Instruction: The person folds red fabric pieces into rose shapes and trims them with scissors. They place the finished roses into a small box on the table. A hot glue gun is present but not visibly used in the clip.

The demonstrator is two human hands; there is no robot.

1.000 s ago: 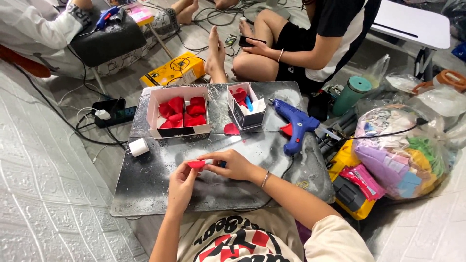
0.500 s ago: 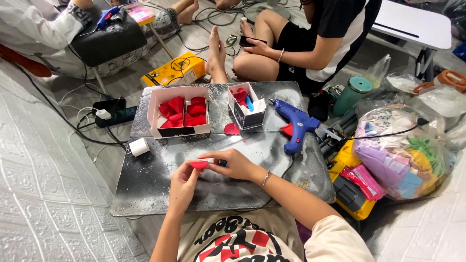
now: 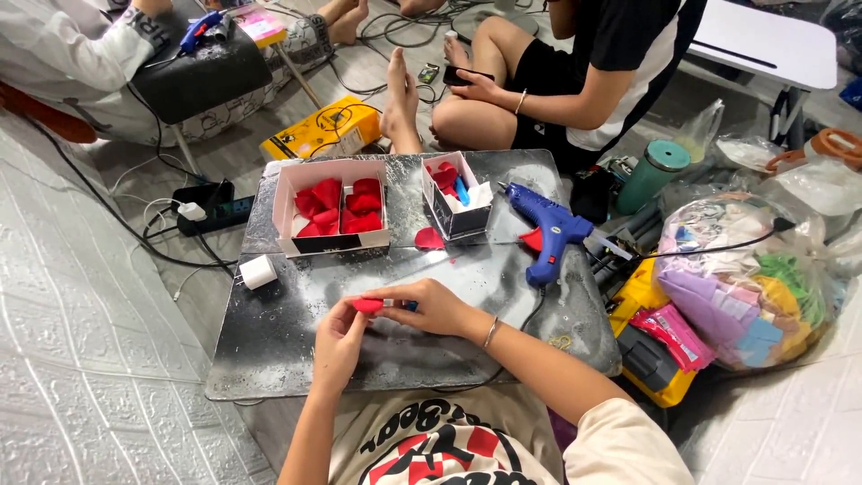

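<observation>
A small red piece (image 3: 366, 305) was pinched between the left hand (image 3: 341, 337) and right hand (image 3: 431, 305), fingers closed on it, apparently for shaping, above the bench (image 3: 269, 350), with the blue glue gun (image 3: 548, 232) beyond the right hand.

Bare hands, left hand (image 3: 339, 337) and right hand (image 3: 437, 307) without gloves, thin silver bracelet (image 3: 490, 333) on the right wrist, forearms uncovered, cream short-sleeved T-shirt (image 3: 467, 449), bold red and black graphic across the chest
</observation>
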